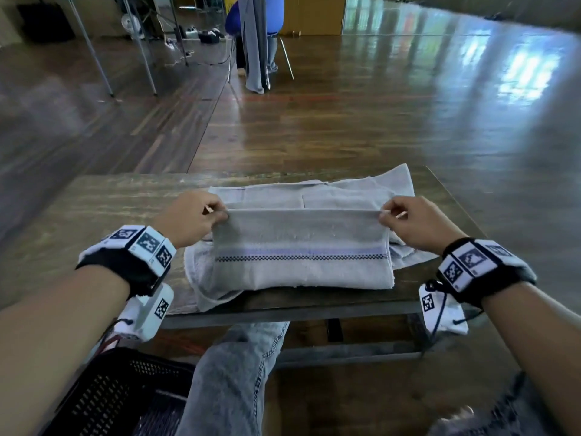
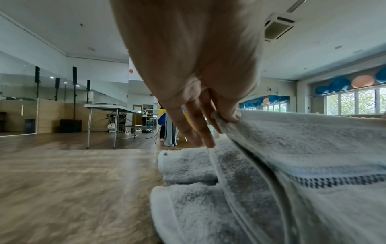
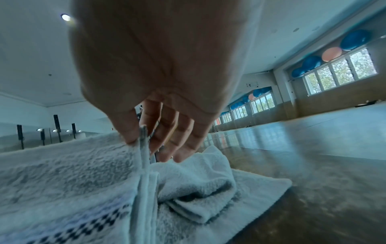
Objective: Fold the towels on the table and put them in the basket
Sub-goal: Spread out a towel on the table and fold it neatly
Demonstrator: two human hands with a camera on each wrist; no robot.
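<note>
A pale grey towel (image 1: 301, 247) with a lilac stripe and a dark checked band lies folded on the low wooden table (image 1: 103, 212), on top of other pale towels (image 1: 317, 196). My left hand (image 1: 191, 218) pinches its far left corner, and my right hand (image 1: 415, 220) pinches its far right corner. That far edge is lifted a little off the pile. In the left wrist view my thumb and fingers (image 2: 227, 115) clamp the towel (image 2: 303, 156) edge. The right wrist view shows my right hand (image 3: 137, 137) nipping the doubled hem of the towel (image 3: 62, 173). A black slotted basket (image 1: 107, 394) stands on the floor at my lower left.
Crumpled towel (image 3: 200, 184) lies under and right of the top one. My knees in jeans (image 1: 232, 372) are in front of the table. Beyond it is open wooden floor, with a seated person (image 1: 254, 36) and folding tables (image 2: 108, 107) far back.
</note>
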